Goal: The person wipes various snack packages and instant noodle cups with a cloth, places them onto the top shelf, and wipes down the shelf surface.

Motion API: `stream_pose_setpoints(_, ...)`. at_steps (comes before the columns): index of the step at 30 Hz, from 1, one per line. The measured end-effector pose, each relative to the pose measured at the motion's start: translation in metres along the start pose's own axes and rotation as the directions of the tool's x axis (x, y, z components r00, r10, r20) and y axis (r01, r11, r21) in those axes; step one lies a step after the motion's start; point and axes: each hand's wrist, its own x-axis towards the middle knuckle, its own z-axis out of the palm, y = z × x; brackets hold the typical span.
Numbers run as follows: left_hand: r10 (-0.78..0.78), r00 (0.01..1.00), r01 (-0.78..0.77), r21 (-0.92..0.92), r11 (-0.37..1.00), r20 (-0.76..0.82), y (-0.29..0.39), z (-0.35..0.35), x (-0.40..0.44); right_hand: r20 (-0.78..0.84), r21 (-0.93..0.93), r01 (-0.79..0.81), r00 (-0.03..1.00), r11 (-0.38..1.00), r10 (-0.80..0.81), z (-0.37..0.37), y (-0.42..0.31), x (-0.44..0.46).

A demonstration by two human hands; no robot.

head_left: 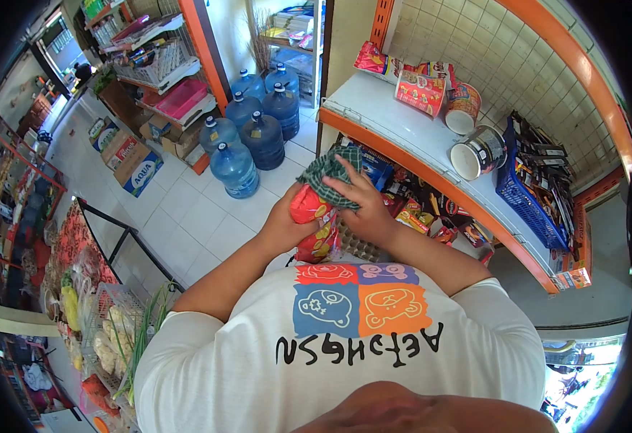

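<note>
In front of my chest, my left hand (287, 222) is closed around a shiny red packet (319, 242) with yellow markings. Its printed contents are too small to read. My right hand (368, 208) grips a dark green checked cloth (328, 175) and presses it against the packet's top. The fingers of that hand lie bent over the cloth, hiding part of it. Just right of them is the shelf edge, and an egg tray (361, 244) shows below my right wrist.
On the white shelf (395, 114) lie red snack packs (420, 92), tipped tubs (477, 153) and a blue basket (529, 191) of sachets. More packets fill the lower shelf. Several blue water jugs (235, 169) and cardboard boxes (134, 162) stand on the floor; vegetables (114, 335) are at left.
</note>
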Motion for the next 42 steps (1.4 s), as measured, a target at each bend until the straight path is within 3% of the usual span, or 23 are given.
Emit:
stream_pose_setpoints(2,-0.016,1.0,0.016,-0.003,1.0,-0.006,-0.001,0.002,0.001,-0.021,0.032,-0.122,0.992,0.992,0.122,0.004,-0.007,-0.001)
stream_pose_setpoints(5,0.128,0.992,-0.127,0.055,0.99,-0.005,-0.003,0.0,0.01,0.108,0.033,0.084,0.99,0.996,-0.087,0.009,-0.017,-0.003)
stream_pose_setpoints(7,-0.207,0.978,0.186,-0.617,0.765,0.039,-0.003,-0.005,0.01,0.309,0.001,0.387,0.877,0.922,-0.368,0.013,-0.011,-0.003)
stream_pose_setpoints(8,0.019,1.0,-0.018,-0.331,0.944,-0.001,-0.007,-0.007,0.007,0.222,-0.066,0.447,0.878,0.892,-0.424,0.011,-0.004,-0.002)
stream_pose_setpoints(9,0.017,1.0,-0.018,-0.333,0.943,-0.005,-0.002,-0.008,0.005,0.226,-0.062,0.447,0.877,0.892,-0.424,0.011,0.004,-0.005)
stream_pose_setpoints(12,-0.079,0.996,0.057,-0.429,0.901,-0.035,0.009,-0.018,0.002,-0.131,-0.126,-0.113,0.987,0.986,0.096,0.014,0.017,-0.003)
stream_pose_setpoints(15,-0.115,0.976,-0.023,-0.608,0.794,-0.187,0.005,-0.011,0.002,-0.074,-0.087,-0.1,0.993,0.991,0.094,0.021,-0.001,-0.003)
stream_pose_setpoints(16,-0.118,0.975,-0.023,-0.608,0.793,-0.19,0.005,-0.014,0.001,-0.026,-0.125,0.098,0.994,0.987,-0.102,0.03,-0.004,-0.005)
stream_pose_setpoints(17,-0.199,0.962,0.036,-0.642,0.766,-0.184,0.006,-0.019,0.002,-0.023,-0.122,0.1,0.994,0.988,-0.103,0.033,-0.004,-0.005)
stream_pose_setpoints(19,-0.352,0.922,0.146,-0.703,0.696,-0.158,0.012,-0.027,0.005,0.337,-0.078,0.536,0.808,0.84,-0.484,0.036,-0.003,-0.006)
stream_pose_setpoints(20,-0.31,0.936,0.097,-0.722,0.685,-0.169,0.013,-0.023,0.003,0.216,-0.283,0.574,0.818,0.768,-0.532,0.032,0.015,-0.003)
stream_pose_setpoints(22,-0.28,0.944,0.046,-0.775,0.631,-0.172,0.018,-0.025,0.0,0.001,-0.436,0.292,0.946,0.851,-0.324,0.025,0.025,-0.001)
stream_pose_setpoints(24,-0.26,0.952,0.018,-0.82,0.572,-0.16,0.019,-0.03,-0.004,-0.193,-0.202,-0.24,0.96,0.949,0.201,0.021,0.035,0.003)
stream_pose_setpoints(25,-0.262,0.953,0.023,-0.82,0.572,-0.156,0.022,-0.032,-0.006,-0.196,-0.203,-0.244,0.959,0.948,0.205,0.014,0.041,0.007)
stream_pose_setpoints(26,-0.214,0.97,0.031,-0.806,0.591,-0.119,0.025,-0.033,-0.007,-0.078,0.454,-0.436,0.849,0.777,0.522,0.004,0.048,0.012)
stream_pose_setpoints(27,-0.167,0.983,0.038,-0.792,0.609,-0.081,0.027,-0.035,-0.009,0.216,0.868,-0.452,0.716,0.205,0.663,-0.003,0.054,0.014)
stream_pose_setpoints(29,-0.165,0.985,0.07,-0.787,0.613,-0.041,0.027,-0.04,-0.008,0.277,0.916,-0.389,0.79,0.097,0.547,-0.003,0.059,0.012)
stream_pose_setpoints(33,-0.137,0.989,0.053,-0.731,0.68,-0.056,0.027,-0.047,0.0,0.285,0.753,-0.507,0.826,0.42,0.487,0.008,0.019,0.021)
stream_pose_setpoints(37,-0.044,0.978,-0.099,-0.635,0.766,-0.206,0.003,-0.066,0.0,0.289,0.772,-0.565,0.719,0.291,0.632,0.005,-0.005,0.038)
stream_pose_setpoints(39,0.035,0.995,0.031,-0.609,0.792,0.096,-0.012,-0.075,-0.005,0.279,0.894,-0.426,0.773,0.14,0.569,0.005,0.011,0.046)
stream_pose_setpoints(40,-0.047,0.988,0.098,-0.367,0.925,0.144,-0.015,-0.065,-0.006,0.283,0.877,-0.443,0.789,0.186,0.546,0.0,0.01,0.05)
stream_pose_setpoints(41,-0.047,0.988,0.098,-0.367,0.925,0.145,-0.016,-0.059,-0.009,0.282,0.877,-0.443,0.788,0.187,0.547,0.001,0.014,0.053)
stream_pose_setpoints(42,-0.048,0.995,0.073,-0.303,0.95,0.089,-0.012,-0.052,-0.011,0.206,0.787,-0.478,0.8,0.39,0.563,0.003,0.017,0.057)
